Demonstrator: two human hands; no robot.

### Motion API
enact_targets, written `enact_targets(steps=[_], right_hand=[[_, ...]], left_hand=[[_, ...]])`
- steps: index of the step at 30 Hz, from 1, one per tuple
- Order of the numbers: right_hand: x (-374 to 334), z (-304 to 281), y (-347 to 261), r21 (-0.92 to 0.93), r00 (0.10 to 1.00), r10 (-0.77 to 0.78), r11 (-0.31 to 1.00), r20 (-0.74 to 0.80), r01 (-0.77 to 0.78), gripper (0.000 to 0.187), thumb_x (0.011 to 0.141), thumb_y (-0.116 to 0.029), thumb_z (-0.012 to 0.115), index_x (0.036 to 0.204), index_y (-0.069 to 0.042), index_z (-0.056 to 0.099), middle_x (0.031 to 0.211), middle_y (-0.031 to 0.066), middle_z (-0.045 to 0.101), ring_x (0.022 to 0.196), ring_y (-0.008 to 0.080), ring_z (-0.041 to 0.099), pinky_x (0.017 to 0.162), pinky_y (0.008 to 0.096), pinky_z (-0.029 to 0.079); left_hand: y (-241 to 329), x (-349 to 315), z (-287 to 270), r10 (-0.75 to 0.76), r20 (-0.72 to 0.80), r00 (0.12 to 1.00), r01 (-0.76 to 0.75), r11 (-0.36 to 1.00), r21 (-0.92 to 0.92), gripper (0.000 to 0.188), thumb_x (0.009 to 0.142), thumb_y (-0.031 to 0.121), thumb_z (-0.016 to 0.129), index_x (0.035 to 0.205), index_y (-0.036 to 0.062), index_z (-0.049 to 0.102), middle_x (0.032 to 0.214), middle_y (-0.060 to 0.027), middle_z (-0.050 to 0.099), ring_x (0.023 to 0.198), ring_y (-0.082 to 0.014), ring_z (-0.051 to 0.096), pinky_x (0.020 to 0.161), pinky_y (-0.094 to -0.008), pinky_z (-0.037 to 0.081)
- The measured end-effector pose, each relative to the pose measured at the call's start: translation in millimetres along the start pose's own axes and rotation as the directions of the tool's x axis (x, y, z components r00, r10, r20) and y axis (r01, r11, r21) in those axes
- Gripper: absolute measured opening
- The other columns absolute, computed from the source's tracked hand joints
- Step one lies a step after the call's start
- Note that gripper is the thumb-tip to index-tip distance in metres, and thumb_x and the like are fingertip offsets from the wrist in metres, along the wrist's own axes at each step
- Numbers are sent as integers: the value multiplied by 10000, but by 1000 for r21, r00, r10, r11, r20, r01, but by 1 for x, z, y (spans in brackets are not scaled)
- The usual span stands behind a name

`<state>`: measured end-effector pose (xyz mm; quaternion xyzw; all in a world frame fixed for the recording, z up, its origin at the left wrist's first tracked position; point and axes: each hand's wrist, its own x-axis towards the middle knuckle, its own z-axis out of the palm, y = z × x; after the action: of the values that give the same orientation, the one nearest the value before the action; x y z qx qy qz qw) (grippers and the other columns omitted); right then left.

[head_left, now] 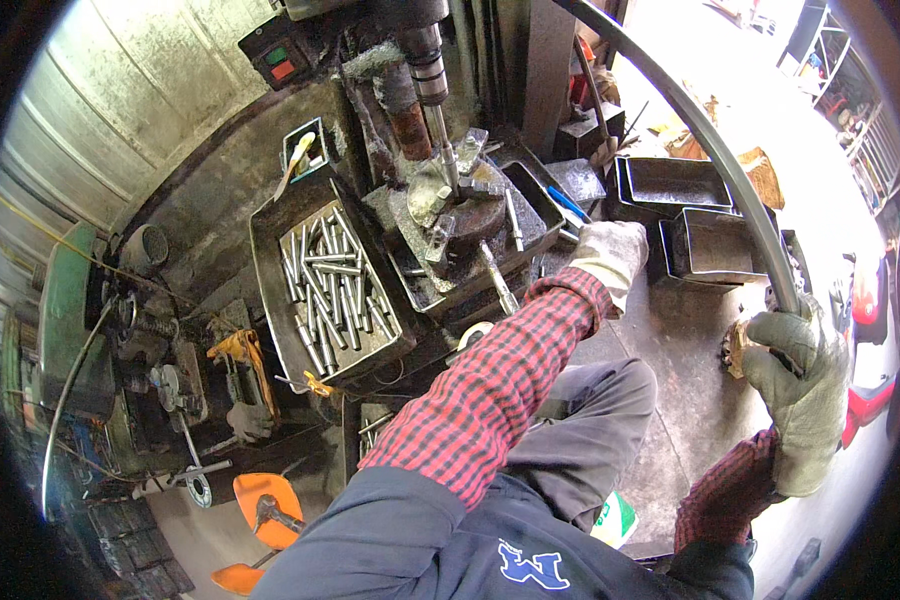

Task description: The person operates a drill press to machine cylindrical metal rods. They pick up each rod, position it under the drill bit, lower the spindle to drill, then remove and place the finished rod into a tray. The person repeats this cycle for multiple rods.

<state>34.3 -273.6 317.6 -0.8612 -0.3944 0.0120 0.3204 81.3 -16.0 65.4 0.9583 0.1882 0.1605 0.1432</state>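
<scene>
Head; right hand [798, 385] grips curved bar [714, 140]; left hand [612, 258] near tray [540, 243]

We get blown-out glare upper R, w/ dimmer light lower L. Fisheye bends the wall [160, 90] upper L; we see black corners & soft rim detail.

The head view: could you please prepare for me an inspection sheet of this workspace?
Surface: machine table under the drill chuck, grimy, with pale shavings.
Job's things: many metal rods, jumbled in a tray left of the drill.
Clutter: blue-handled tool near the left hand; dark metal bins beyond.
Hands: both gloved; the left one's hold is hidden; the right hand has its fingers curled around a long grey bar.
Cables: thin yellow line, far left; cord or not, unclear.
Surroundings: green machine left; button box above.
</scene>
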Motion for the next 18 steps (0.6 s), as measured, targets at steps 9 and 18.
enact_targets(steps=[9,18], right_hand=[[-5,16,8,7,998,52,999,-28,-51,274,727,54,823,988,-17,777,944,99,693,826,204,684,753,334,553],[-6,31,3,122,986,157,981,-48,-151,244,763,92,831,979,-16,797,928,86,720,809,197,706,743,332,569]], left_hand=[[-5,1,5,39,63,997,-38,999,-16,123,1021,196,654,1014,146,766,905,-133,816,843,-327,831,656,-499,625],[-3,-1,-2,30,90,995,-30,1000,-2,137,1027,210,666,1046,148,786,911,-118,826,862,-320,838,663,-495,637]])
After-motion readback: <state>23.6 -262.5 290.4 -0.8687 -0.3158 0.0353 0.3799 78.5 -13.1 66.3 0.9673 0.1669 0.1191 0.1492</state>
